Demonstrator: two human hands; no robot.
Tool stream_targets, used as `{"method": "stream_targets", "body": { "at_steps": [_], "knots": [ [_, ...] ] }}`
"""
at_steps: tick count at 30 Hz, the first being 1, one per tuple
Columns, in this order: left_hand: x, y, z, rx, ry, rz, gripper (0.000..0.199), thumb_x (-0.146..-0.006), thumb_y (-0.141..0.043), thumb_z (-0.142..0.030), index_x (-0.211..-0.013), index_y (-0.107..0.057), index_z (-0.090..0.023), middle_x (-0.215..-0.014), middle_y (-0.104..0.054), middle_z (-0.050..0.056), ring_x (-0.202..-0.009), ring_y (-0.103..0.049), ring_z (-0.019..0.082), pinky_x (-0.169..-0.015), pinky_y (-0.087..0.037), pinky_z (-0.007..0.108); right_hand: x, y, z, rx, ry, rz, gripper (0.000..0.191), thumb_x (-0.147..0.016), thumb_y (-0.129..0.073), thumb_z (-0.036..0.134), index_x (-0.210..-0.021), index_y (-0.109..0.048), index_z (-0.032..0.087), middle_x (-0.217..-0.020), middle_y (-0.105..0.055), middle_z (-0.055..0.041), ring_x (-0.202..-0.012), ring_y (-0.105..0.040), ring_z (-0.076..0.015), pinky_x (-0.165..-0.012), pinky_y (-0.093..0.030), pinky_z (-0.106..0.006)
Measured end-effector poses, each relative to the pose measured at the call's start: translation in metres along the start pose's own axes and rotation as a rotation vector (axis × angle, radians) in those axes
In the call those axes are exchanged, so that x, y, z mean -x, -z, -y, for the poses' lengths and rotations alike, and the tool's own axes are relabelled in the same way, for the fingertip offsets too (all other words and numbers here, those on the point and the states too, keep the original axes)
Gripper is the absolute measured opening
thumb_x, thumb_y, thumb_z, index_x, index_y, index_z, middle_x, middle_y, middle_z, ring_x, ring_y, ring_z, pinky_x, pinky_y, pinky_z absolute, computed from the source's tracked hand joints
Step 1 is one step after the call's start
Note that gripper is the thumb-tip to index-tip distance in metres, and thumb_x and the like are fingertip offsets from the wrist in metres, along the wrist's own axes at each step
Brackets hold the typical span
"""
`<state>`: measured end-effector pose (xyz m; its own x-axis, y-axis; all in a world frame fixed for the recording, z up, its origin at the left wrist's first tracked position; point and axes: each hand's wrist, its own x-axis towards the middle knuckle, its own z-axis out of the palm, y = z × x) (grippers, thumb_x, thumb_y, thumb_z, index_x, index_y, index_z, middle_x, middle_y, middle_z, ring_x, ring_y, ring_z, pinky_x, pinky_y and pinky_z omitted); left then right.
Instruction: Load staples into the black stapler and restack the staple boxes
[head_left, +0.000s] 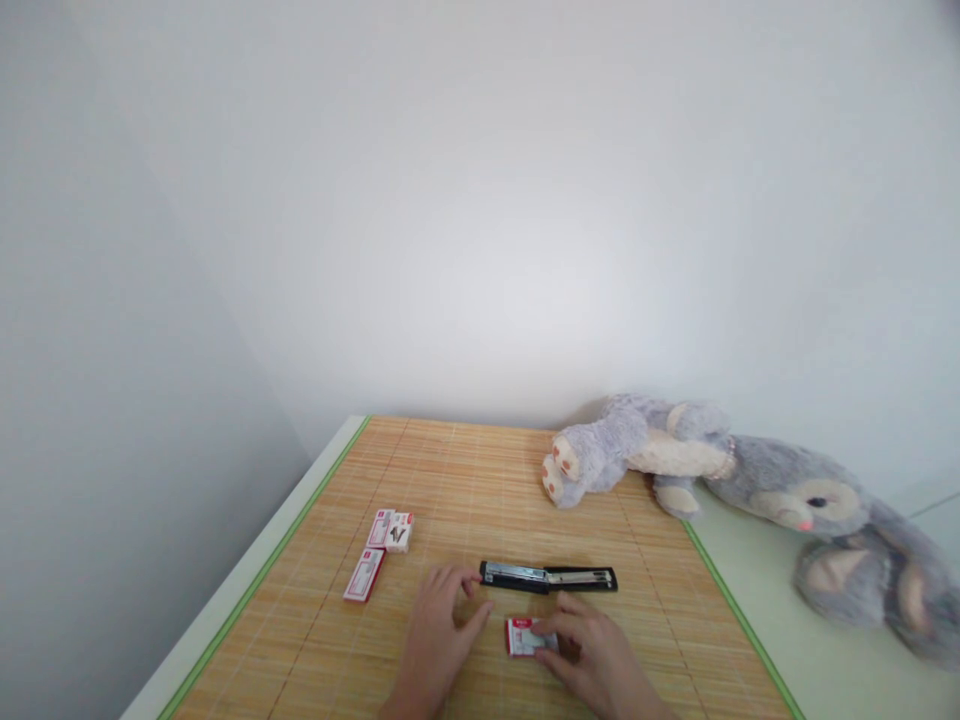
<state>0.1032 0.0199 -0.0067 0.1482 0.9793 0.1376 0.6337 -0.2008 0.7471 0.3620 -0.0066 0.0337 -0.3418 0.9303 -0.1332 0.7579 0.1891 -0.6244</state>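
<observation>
A black stapler (pixel 551 580) lies opened out flat on the bamboo mat, its metal staple channel showing. Just in front of it is a small red-and-white box (pixel 519 637), with the thumb and fingers of my right hand (pixel 600 655) closed on its right end. My left hand (pixel 433 635) is held to the left of that box, thumb and fingers apart and nothing between them. Its fingertips come close to the stapler's left end; whether they touch it I cannot tell.
Towards the left side lie two red-and-white boxes (pixel 364 575) and a small white box (pixel 400 533) with a stapler picture. A grey plush rabbit (pixel 675 450) stretches along the back right by the wall. The bamboo mat (pixel 465 480) has a green edge.
</observation>
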Motion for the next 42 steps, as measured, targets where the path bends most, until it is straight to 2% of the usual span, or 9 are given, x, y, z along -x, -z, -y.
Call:
{"method": "stream_targets", "body": {
  "at_steps": [2, 4, 7, 9, 14, 29, 34, 38, 42],
  "knots": [
    [-0.013, 0.004, 0.005, -0.063, -0.032, -0.020, 0.047, -0.085, -0.074, -0.036, -0.130, -0.064, -0.029, -0.132, -0.064, 0.007, -0.126, -0.054, 0.030, -0.109, -0.040, 0.048, -0.005, 0.000, 0.006, 0.002, 0.033, 0.000, 0.019, -0.088, -0.064, 0.027, -0.097, -0.081, 0.032, -0.095, -0.067, -0.0019, -0.085, -0.064, -0.0181, -0.075, -0.043, -0.026],
    [-0.025, 0.006, 0.006, -0.089, -0.069, 0.022, 0.048, -0.084, -0.076, -0.038, -0.130, -0.066, -0.031, -0.143, -0.060, 0.006, -0.134, -0.048, 0.031, -0.113, -0.035, 0.051, -0.013, 0.000, 0.013, -0.006, 0.069, -0.032, 0.020, -0.089, -0.063, 0.025, -0.097, -0.080, 0.031, -0.096, -0.066, -0.0021, -0.088, -0.064, -0.0186, -0.078, -0.044, -0.026],
    [-0.032, 0.007, 0.004, -0.088, -0.102, 0.079, 0.032, -0.082, -0.078, -0.043, -0.113, -0.074, -0.035, -0.139, -0.063, 0.002, -0.132, -0.049, 0.030, -0.111, -0.036, 0.049, -0.029, 0.000, 0.020, -0.018, 0.063, -0.141, 0.020, -0.091, -0.061, 0.027, -0.101, -0.079, 0.028, -0.095, -0.066, -0.0030, -0.088, -0.064, -0.0193, -0.080, -0.046, -0.027],
    [-0.031, 0.006, 0.003, -0.087, -0.103, 0.093, 0.031, -0.081, -0.080, -0.045, -0.110, -0.075, -0.036, -0.137, -0.065, 0.002, -0.131, -0.049, 0.030, -0.109, -0.036, 0.049, -0.041, 0.001, 0.022, -0.003, 0.043, -0.187, 0.020, -0.092, -0.061, 0.029, -0.102, -0.078, 0.027, -0.093, -0.065, -0.0030, -0.086, -0.064, -0.0192, -0.080, -0.046, -0.027],
    [-0.027, 0.003, 0.003, -0.081, -0.094, 0.079, 0.032, -0.079, -0.082, -0.043, -0.110, -0.075, -0.036, -0.135, -0.066, 0.002, -0.130, -0.049, 0.030, -0.108, -0.036, 0.048, -0.059, 0.000, 0.025, 0.050, 0.044, -0.146, 0.018, -0.091, -0.062, 0.030, -0.097, -0.078, 0.026, -0.094, -0.066, -0.0024, -0.084, -0.064, -0.0181, -0.077, -0.046, -0.026],
    [-0.027, 0.004, 0.003, -0.059, -0.079, 0.057, 0.035, -0.075, -0.087, -0.039, -0.107, -0.075, -0.037, -0.133, -0.066, 0.000, -0.129, -0.050, 0.029, -0.108, -0.035, 0.047, -0.062, 0.009, 0.022, 0.070, 0.046, -0.153, 0.019, -0.088, -0.064, 0.027, -0.104, -0.074, 0.025, -0.094, -0.065, -0.0018, -0.083, -0.062, -0.0180, -0.076, -0.044, -0.026],
    [-0.028, 0.004, 0.004, -0.061, -0.083, 0.056, 0.034, -0.076, -0.086, -0.040, -0.107, -0.075, -0.036, -0.133, -0.065, 0.001, -0.128, -0.050, 0.029, -0.107, -0.036, 0.046, -0.056, 0.005, 0.025, 0.149, -0.036, -0.118, 0.014, -0.089, -0.060, 0.025, -0.090, -0.074, 0.025, -0.087, -0.066, -0.0010, -0.079, -0.062, -0.0174, -0.071, -0.040, -0.026],
    [-0.027, 0.004, 0.003, -0.071, -0.086, 0.059, 0.032, -0.078, -0.084, -0.040, -0.109, -0.075, -0.038, -0.132, -0.066, -0.001, -0.128, -0.051, 0.028, -0.107, -0.037, 0.044, -0.049, 0.005, 0.031, 0.137, 0.030, -0.082, 0.023, -0.090, -0.058, 0.024, -0.104, -0.076, 0.029, -0.098, -0.069, -0.0028, -0.091, -0.065, -0.0198, -0.080, -0.043, -0.028],
    [-0.027, 0.004, 0.004, -0.079, -0.084, 0.060, 0.032, -0.078, -0.085, -0.040, -0.108, -0.075, -0.039, -0.133, -0.066, -0.001, -0.129, -0.050, 0.028, -0.107, -0.037, 0.045, -0.036, 0.033, 0.002, 0.210, 0.036, -0.225, 0.039, -0.082, -0.068, 0.026, -0.121, -0.073, 0.031, -0.122, -0.068, -0.0069, -0.121, -0.057, -0.0287, -0.102, -0.041, -0.038]
  ]
}}
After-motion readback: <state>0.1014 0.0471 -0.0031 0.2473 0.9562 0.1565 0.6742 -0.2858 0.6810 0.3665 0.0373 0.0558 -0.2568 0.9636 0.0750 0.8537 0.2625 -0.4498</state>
